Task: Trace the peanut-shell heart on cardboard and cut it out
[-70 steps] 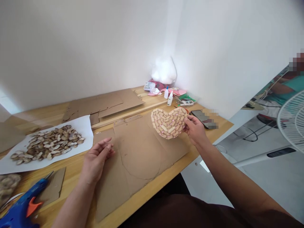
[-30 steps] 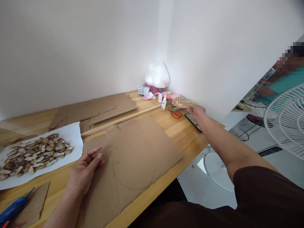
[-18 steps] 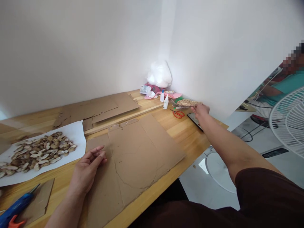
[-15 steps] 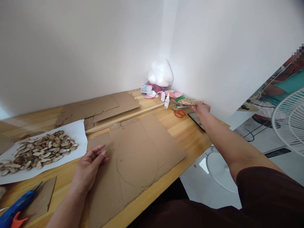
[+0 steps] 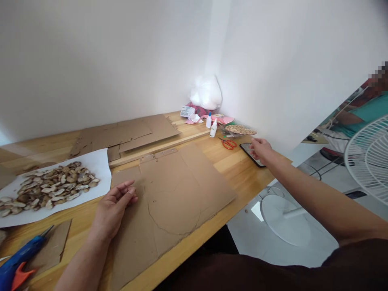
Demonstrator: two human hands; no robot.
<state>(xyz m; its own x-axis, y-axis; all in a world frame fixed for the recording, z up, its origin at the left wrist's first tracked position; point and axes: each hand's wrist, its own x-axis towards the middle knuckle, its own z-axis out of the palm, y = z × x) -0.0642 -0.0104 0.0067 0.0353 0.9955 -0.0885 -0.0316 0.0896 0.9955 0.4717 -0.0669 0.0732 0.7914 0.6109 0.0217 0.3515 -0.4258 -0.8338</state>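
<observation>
Two empty hands over the wooden surface [image 5: 236, 169].
Left hand [image 5: 113, 210] lies flat, fingers spread, on the cardboard sheet [image 5: 176, 190]; right hand [image 5: 260, 148], loosely open, hovers above the phone [image 5: 253, 154], hiding part of it, near the peanut heart [image 5: 240, 129].

Cardboard sheet [image 5: 178, 190] lies mid-table — shells [image 5: 48, 190] on paper [image 5: 97, 161] to its left, scissors [image 5: 229, 143] and phone [image 5: 253, 153] to its right.

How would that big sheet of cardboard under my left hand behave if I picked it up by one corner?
The big cardboard sheet would probably sag and bend rather than stay flat: creases and a curved scored line cross it. It looks thin, so likely light for its size. The left hand rests flat on it, and part of it overhangs the table edge, so a push could slide it off the smooth wood.
</observation>
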